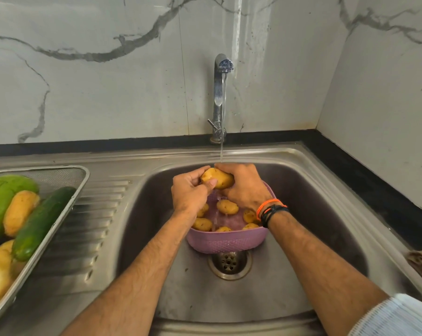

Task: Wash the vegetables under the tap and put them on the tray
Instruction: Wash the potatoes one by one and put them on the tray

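Observation:
A yellow potato is held under the running tap, above a pink plastic colander standing in the sink. My left hand grips the potato from the left with the thumb on it. My right hand curls over it from the right. Several more potatoes lie in the colander. At the left, a metal mesh tray on the drainboard holds a cucumber, a potato and a large green vegetable.
The water stream falls just behind the hands. The sink drain lies in front of the colander. The ribbed drainboard separates tray and basin. A black counter edge runs along the right wall. Marble-patterned walls close in the corner.

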A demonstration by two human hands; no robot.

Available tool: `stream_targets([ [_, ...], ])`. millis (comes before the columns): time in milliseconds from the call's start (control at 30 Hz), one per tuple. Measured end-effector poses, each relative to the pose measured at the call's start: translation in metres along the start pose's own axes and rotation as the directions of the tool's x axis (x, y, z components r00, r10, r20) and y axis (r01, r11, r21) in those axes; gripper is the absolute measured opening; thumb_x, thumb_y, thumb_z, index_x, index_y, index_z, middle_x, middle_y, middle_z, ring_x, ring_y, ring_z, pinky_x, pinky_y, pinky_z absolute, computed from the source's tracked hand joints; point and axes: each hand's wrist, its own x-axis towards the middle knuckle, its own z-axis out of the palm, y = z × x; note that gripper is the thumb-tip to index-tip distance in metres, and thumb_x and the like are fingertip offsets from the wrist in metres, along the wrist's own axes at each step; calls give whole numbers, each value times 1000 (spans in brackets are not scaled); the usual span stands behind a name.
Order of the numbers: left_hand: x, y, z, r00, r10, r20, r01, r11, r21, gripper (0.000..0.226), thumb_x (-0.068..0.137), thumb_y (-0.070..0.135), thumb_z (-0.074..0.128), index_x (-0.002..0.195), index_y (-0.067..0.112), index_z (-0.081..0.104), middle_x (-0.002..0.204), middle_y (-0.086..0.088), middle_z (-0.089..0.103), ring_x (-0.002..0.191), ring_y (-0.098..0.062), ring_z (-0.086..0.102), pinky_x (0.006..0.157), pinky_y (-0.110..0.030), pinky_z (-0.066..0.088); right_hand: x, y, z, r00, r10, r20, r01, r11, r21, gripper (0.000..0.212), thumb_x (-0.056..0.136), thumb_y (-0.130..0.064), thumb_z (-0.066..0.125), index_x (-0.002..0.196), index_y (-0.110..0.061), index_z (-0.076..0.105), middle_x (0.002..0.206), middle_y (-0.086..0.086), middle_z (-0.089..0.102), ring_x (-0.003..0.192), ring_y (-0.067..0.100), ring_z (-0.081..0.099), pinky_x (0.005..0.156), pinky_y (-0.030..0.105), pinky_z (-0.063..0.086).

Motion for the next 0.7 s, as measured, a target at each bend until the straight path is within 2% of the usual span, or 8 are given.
stream_targets([
  [100,-3,2,2,999,-50,-17,48,995,-92,31,85,0,73,114,10,72,102,-6,75,98,-20,71,84,-37,60,-4,3,-4,999,-7,-46,9,999,37,62,72,-14,83,131,-21,64,129,2,67,124,20,58,108,37,45],
  [200,-2,2,-2,993,-118,-10,114,978,-173,17,85,8,75,99,17,71,104,-12,73,98,-24,71,78,-35,62,-5,3,-4,998,-26,-55,28,998,47,59,72,-20,86,127,-22,67,124,1,69,120,19,60,105,40,48],
  [300,-4,-1,-2,995,-83,-50,78,993,-89,23,76,12,84,97,17,75,91,-5,77,89,-18,74,78,-36,62,-7,0,-2,1000,-15,-16,14,1000,-12,51,73,-24,80,123,-27,68,118,0,71,112,21,63,99,42,52],
  [400,-6,-4,1,997,-33,-65,34,999,15,20,73,19,88,84,29,75,83,4,77,85,-12,75,82,-37,61,-7,-3,0,1000,-16,-11,15,996,-87,41,75,-24,74,116,-25,71,110,2,73,106,27,65,94,43,53],
  [500,-5,-4,4,999,-32,35,33,999,-37,21,84,10,78,94,28,75,92,1,78,95,-15,73,88,-42,59,-5,1,2,999,16,-40,-20,996,-82,44,76,-20,75,120,-25,70,114,-1,72,109,26,64,97,39,52],
  [600,-7,-3,8,993,-31,113,39,997,-65,28,90,-1,67,109,18,73,94,3,77,96,-13,73,87,-34,59,-5,6,1,995,50,-88,-55,997,-60,42,75,-14,74,116,-24,72,108,-1,73,105,25,64,95,32,51],
  [700,-8,0,10,988,-30,151,48,992,-114,36,92,-4,63,125,9,66,99,3,76,101,-12,71,87,-28,57,-6,7,0,987,82,-139,-85,996,-19,37,76,-15,77,112,-21,72,103,1,73,101,24,65,95,37,53],
])
